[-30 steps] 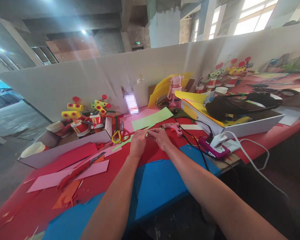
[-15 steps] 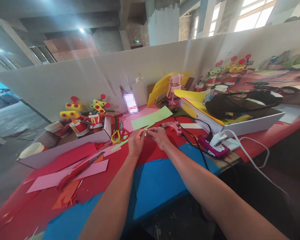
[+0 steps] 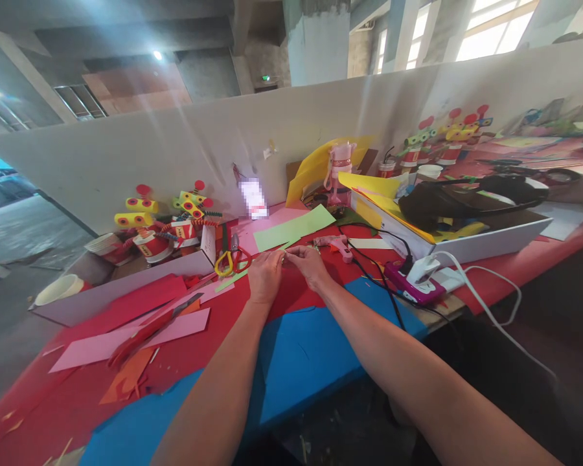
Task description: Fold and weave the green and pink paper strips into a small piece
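My left hand [image 3: 266,275] and my right hand [image 3: 307,264] meet over the middle of the red table covering, thumbs and fingers pinched together. Between the fingertips is a small light-green paper strip [image 3: 284,253], mostly hidden by the fingers. Just behind the hands lies a wide light-green paper sheet [image 3: 296,228]. A narrow green strip [image 3: 232,281] shows left of my left hand. Close by on that side are scissors with yellow handles [image 3: 224,263] and scissors with red handles [image 3: 243,259]. To the right of my right hand lies a pink glue gun [image 3: 337,246].
Blue sheets [image 3: 315,362] lie along the front edge. Pink paper [image 3: 182,327] and a red-handled cutter [image 3: 140,336] are at left, near a box with paper-cup figures [image 3: 150,243]. At right are a purple power strip [image 3: 415,285], cables and a white box [image 3: 495,236].
The fingers have drawn slightly closer together, and less of the green paper shows between them. The left hand has turned a little; the other things stay in place.
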The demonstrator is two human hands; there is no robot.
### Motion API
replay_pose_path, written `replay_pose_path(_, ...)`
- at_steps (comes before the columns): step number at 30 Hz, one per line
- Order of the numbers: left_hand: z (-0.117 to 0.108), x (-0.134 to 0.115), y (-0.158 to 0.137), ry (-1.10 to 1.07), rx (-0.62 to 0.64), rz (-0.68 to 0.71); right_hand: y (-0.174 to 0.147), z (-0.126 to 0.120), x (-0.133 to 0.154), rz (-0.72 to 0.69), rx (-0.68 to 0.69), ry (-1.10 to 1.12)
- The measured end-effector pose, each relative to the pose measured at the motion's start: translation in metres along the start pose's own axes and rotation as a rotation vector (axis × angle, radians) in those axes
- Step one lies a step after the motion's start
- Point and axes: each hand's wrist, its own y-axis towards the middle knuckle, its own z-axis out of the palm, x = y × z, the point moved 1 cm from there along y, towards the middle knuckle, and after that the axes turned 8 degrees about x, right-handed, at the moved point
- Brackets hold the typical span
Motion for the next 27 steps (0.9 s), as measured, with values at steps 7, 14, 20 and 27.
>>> replay_pose_path(7, -0.003, -0.008, 0.000, 0.051, 0.036, -0.011, -0.001, -0.001, 0.002, 0.047, 0.024, 0.064)
replay_pose_path(14, 0.003, -0.004, -0.003, -0.247, 0.034, -0.068, 0.002, -0.004, 0.001, 0.006, 0.031, -0.006)
replay_pose_path(20, 0.002, 0.005, -0.001, -0.547, 0.009, -0.237, 0.004, -0.007, 0.003, -0.007, 0.001, -0.162)
replay_pose_path(27, 0.003, 0.015, 0.002, -0.721, 0.089, -0.248, 0.002, -0.002, 0.006, -0.088, 0.120, -0.288)
